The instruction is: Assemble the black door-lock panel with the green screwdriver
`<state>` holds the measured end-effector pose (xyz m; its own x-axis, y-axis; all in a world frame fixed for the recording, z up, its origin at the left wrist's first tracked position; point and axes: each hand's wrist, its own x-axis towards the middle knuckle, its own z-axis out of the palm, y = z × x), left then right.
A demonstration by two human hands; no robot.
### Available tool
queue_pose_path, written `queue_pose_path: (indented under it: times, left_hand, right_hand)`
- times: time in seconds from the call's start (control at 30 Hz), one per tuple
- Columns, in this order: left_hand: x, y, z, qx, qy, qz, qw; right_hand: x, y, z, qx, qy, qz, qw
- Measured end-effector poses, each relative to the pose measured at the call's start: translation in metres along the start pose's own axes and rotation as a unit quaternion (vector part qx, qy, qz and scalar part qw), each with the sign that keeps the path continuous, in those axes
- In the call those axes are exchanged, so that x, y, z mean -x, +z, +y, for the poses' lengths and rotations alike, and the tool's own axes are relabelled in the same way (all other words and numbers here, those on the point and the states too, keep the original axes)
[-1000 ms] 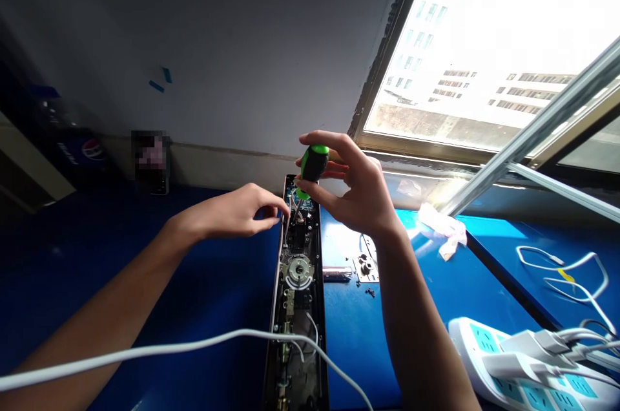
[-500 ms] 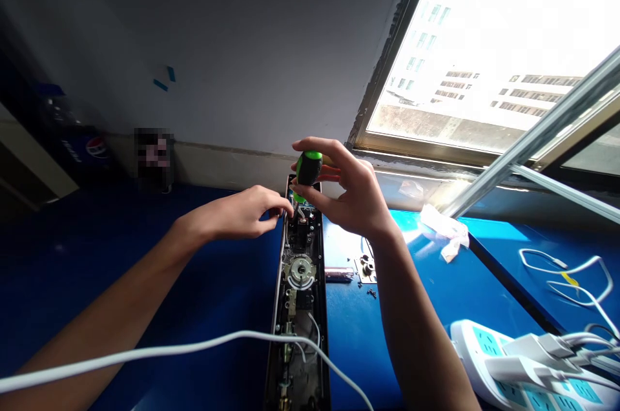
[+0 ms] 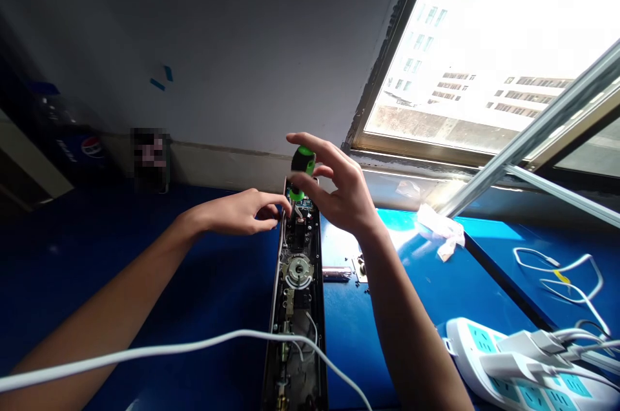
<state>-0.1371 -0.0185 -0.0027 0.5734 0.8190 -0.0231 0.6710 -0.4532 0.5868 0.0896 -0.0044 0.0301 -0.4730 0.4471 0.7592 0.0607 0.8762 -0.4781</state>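
Observation:
A long, narrow black housing (image 3: 299,304), which looks like an opened electronic door lock, lies lengthwise in front of me with gears, wires and a round metal hub exposed. My right hand (image 3: 339,188) has its thumb and fingers around the green-and-black handle of a screwdriver (image 3: 303,160), index finger raised. The screwdriver stands nearly upright over the housing's far end; its tip is hidden. At the left wall beside it, my left hand (image 3: 247,212) is curled, index fingertip over the edge and thumb on the outer side.
Right of the housing lie a shiny cylinder (image 3: 336,274), a small metal plate (image 3: 360,267) and several loose screws. A white cable (image 3: 194,345) crosses the foreground. At right are a power strip (image 3: 467,359), crumpled tissue (image 3: 443,230) and a coiled cable (image 3: 581,295). A bottle (image 3: 77,139) stands left.
The right thumb and fingers have shifted around the screwdriver handle, which looks turned and tilts slightly differently. The left hand stays at the housing's edge. The whole view has shifted a little.

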Motion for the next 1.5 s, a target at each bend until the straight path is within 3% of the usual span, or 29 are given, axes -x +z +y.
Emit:
queue_pose_path:
  times: [0.13,0.3,0.47,0.67,0.83,1.13,1.5]
  left_hand:
    - [-0.003,0.001,0.003,0.061,-0.035,-0.007,0.997]
    - [-0.007,0.004,0.004,0.123,-0.073,-0.017,0.99]
    - [-0.008,0.006,-0.001,0.136,-0.049,-0.016,0.989]
    - [-0.009,0.01,-0.002,0.18,-0.05,-0.02,0.982]
    - [-0.01,0.01,-0.002,0.208,-0.053,-0.031,0.976]
    - [-0.01,0.01,-0.002,0.186,-0.054,-0.024,0.981]
    - [-0.011,0.013,-0.01,0.204,-0.046,-0.028,0.978]
  right_hand:
    - [0.0,-0.001,-0.003,-0.078,0.005,-0.014,0.997]
    - [-0.001,-0.001,-0.004,-0.006,-0.004,0.054,0.999]
    - [0.0,-0.004,-0.006,-0.093,0.016,-0.018,0.995]
    - [-0.001,-0.003,-0.005,-0.002,-0.003,0.061,0.998]
    - [-0.002,-0.003,-0.013,0.048,-0.019,0.022,0.998]
    - [0.002,-0.009,-0.015,0.168,-0.014,0.027,0.985]
    - [-0.001,-0.01,-0.015,0.059,-0.038,-0.061,0.996]
